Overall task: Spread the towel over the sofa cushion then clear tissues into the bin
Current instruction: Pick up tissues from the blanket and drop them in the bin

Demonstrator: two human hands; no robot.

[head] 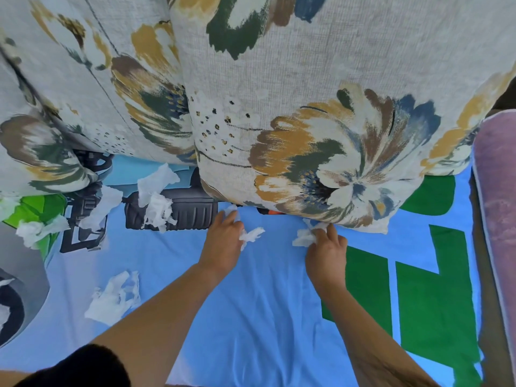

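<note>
A blue towel (251,303) with green shapes and a dark truck print lies spread over the sofa seat. My left hand (223,241) is closed around a crumpled white tissue (251,236) near the base of the floral back cushion. My right hand (326,252) pinches another white tissue (304,237) at the cushion's lower edge. Loose tissues lie on the towel: one at the front left (116,298), a cluster at the back (156,196), and more at the far left (39,229).
Two large floral back cushions (321,93) (83,79) stand behind the towel. A pink plush sofa arm (499,191) runs along the right. At the left edge a grey rounded object (25,275) shows; whether it is the bin I cannot tell.
</note>
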